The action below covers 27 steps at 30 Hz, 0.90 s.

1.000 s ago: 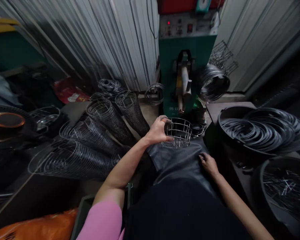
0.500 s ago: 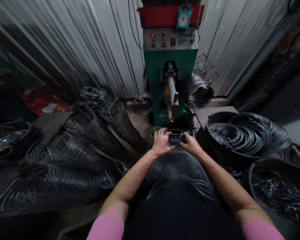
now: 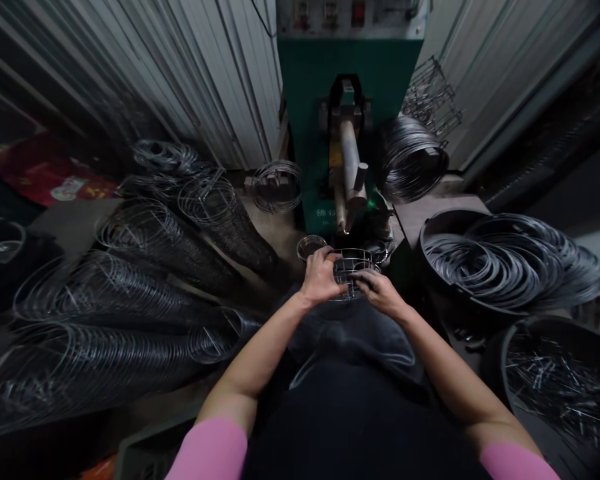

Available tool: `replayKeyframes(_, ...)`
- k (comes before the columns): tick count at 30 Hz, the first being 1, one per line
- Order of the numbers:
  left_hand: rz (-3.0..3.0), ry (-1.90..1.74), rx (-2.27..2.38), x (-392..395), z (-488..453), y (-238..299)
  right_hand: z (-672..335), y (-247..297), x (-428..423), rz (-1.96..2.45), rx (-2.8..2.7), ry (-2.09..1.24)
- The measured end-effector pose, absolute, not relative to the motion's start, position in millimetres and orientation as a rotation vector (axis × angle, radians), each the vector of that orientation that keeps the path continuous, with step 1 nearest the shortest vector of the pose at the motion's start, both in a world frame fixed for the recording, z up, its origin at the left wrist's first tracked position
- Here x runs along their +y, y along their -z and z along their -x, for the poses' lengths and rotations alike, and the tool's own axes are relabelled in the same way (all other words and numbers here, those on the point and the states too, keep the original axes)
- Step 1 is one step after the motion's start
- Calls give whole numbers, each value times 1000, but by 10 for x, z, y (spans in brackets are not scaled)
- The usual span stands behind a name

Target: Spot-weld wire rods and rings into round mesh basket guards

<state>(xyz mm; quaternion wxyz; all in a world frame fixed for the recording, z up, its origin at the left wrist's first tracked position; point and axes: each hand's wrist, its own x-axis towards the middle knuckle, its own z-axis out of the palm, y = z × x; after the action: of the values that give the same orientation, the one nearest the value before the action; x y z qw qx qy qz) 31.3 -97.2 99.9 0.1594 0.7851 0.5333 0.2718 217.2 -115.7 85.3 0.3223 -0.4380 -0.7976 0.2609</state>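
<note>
A round wire basket (image 3: 349,256) with a grid of crossed wires stands low in the middle, in front of my lap. My left hand (image 3: 321,277) grips its left side, thumb toward me and fingers over the rim. At the right side of the grid, my right hand (image 3: 379,291) has its fingers closed in a pinch; whatever lies between the fingertips is too small to make out. Just beyond the basket, the machine's metal arm (image 3: 351,160) points down toward it. A wire ring (image 3: 312,247) lies behind my left hand.
The green machine (image 3: 305,87) rises ahead. Wire coils (image 3: 413,160) hang on its right. Long stacks of wire rings (image 3: 165,293) lie to the left. On the right stand a tub of rings (image 3: 425,230) and a bucket of short rods (image 3: 505,360).
My view has tilted down and closer to the machine. The fingers of my right hand have shifted over the grid and stretched out more. My left hand keeps its hold on the wire basket.
</note>
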Motion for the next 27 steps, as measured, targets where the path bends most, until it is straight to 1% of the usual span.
replayKeyframes(5,-2230,-815,1484,-887,-262,-983,-2195,-900,-1080,1096,-2221,-640)
replayKeyframes(13,-2174,-845,1451,-716,-218,-970,-2146,-900,-907,988,-2238,-573)
replayKeyframes(27,-2125,-947,1356,-380,-149,-893,-2092,-952,-603,1019,-2310,-468)
